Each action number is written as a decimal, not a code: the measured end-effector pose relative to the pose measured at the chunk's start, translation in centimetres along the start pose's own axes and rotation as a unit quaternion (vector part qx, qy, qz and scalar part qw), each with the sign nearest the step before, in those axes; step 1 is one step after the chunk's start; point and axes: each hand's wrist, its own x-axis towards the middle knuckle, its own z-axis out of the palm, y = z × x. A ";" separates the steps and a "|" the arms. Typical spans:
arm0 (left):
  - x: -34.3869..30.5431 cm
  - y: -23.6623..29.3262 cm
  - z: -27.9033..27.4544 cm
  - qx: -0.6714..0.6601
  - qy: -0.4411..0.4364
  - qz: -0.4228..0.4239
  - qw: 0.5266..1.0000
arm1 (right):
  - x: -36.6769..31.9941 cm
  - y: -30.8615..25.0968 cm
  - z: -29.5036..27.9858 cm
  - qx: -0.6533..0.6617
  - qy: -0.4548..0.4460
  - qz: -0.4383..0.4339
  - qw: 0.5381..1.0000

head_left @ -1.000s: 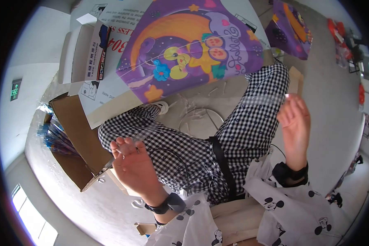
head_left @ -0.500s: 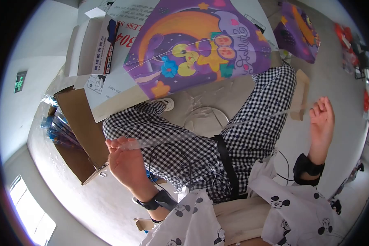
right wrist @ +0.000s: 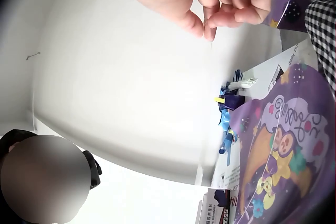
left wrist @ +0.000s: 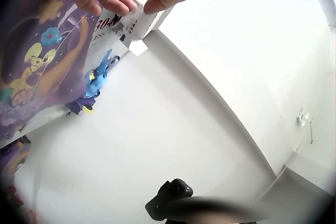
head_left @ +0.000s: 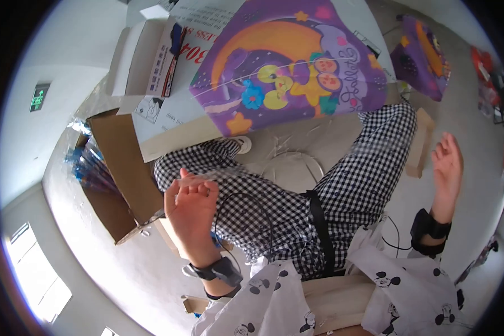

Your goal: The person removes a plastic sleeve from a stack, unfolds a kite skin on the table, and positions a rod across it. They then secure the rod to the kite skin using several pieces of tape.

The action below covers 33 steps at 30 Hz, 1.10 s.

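A strip of clear tape (head_left: 235, 172) stretches above the lap in the head view, faint against the checked trousers. One end is at the fingertips of my left hand (head_left: 191, 215), whose fingers bend in toward the palm. My right hand (head_left: 447, 168) is raised on the other side. In the right wrist view its thumb and forefinger pinch together, with a thin clear edge below the fingertips (right wrist: 209, 32). In front of both hands lies a purple printed sheet (head_left: 285, 73) with a moon and a yellow cartoon animal, creased across the middle.
The sheet rests on a white lettered board (head_left: 168, 120). A tape dispenser box (head_left: 159, 64) stands at its left. An open cardboard carton (head_left: 123, 162) holds plastic-wrapped items. Another purple printed piece (head_left: 423, 59) is at the far right, and blue and purple items (left wrist: 94, 82) sit along the board's edge.
My hands moved apart, the right one outward, drawing the tape out between them. Since half a second ago, my left hand has turned and moved up slightly. The head view has shifted a little.
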 end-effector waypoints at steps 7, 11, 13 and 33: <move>2.0 1.2 1.4 0.069 -0.090 -0.044 0.993 | 2.6 0.3 2.3 -0.029 -0.052 0.002 0.998; 2.9 1.2 2.5 0.112 -0.064 -0.020 0.991 | 3.4 0.0 2.9 -0.011 -0.021 -0.011 1.000; 3.5 0.8 2.5 0.139 -0.061 -0.005 0.988 | 4.3 -0.1 1.4 -0.008 -0.023 -0.015 1.000; 13.5 3.5 4.7 0.390 -0.115 0.444 0.798 | 8.7 8.2 12.5 -0.198 -0.122 -0.183 0.955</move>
